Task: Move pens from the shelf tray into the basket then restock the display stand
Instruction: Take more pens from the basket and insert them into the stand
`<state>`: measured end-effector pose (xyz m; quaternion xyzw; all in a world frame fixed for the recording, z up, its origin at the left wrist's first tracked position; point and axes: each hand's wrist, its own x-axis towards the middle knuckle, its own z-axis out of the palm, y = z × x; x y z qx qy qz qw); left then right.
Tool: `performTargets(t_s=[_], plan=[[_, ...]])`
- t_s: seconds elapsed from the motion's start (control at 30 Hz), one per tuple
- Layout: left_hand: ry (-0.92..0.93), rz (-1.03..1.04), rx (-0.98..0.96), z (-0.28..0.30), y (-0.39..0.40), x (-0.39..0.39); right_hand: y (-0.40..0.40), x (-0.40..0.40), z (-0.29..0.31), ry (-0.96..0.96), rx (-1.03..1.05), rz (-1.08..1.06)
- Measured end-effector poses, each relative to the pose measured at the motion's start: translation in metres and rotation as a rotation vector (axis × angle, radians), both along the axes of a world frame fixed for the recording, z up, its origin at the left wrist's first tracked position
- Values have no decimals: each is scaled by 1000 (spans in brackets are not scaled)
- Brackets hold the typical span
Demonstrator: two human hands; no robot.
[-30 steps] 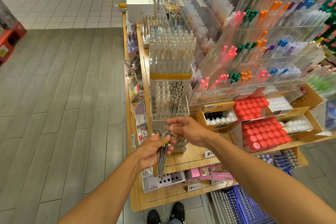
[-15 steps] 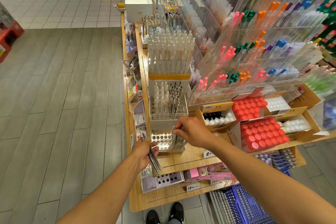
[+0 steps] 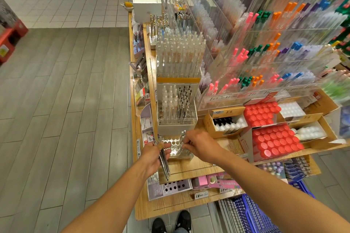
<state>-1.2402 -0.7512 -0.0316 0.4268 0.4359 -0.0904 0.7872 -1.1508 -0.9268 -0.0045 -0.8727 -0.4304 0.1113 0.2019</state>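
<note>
The clear perforated acrylic pen stand (image 3: 178,147) sits between both hands: left hand (image 3: 154,155), beside it, clamps a bundle of slim metallic pens (image 3: 164,162) angled downward; right hand (image 3: 198,145), nearer, pinches one upright pen (image 3: 182,138) above its holes.

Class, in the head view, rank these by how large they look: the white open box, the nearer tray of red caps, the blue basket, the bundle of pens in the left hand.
1. Blue basket, though cut off and nearest the camera, so unsure
2. Tray of red caps
3. White open box
4. Bundle of pens
</note>
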Motion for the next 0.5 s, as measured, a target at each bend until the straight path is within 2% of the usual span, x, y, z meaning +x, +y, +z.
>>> performTargets(t_s=[0.13, 0.23, 0.3, 0.37, 0.43, 0.5], plan=[[-51, -43, -13, 1, 0, -1, 0, -5, -6, -116, -106, 9], [-99, -67, -58, 4, -1, -1, 11, -5, -4, -89, -130, -14], [-131, -70, -119, 7, -2, -1, 20, 0, 4, 109, -7, -153], [-161, -86, -172, 10, -2, -1, 28, 9, 12, 454, 111, -290], [-194, -104, -216, 13, -2, 1, 34, 15, 16, 759, 168, -325], [-220, -103, -252, 16, -3, 3, 35, 21, 18, 956, 271, -330]])
